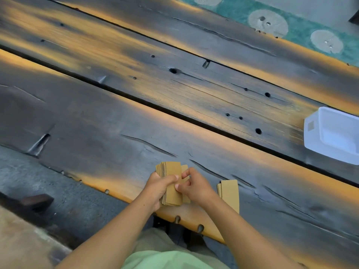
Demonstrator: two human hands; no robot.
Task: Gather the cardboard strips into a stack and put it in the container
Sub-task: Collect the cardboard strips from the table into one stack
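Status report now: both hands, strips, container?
Left hand and right hand grip main stack. Smaller pile on table. White container far right, path clear.

Brown cardboard strips in two lots, white container well apart.

A stack of strips (172, 183) is held upright-edged near the plank's front edge; a smaller pile (230, 193) lies flat just beside it. The empty container (334, 133) is set at the far right.
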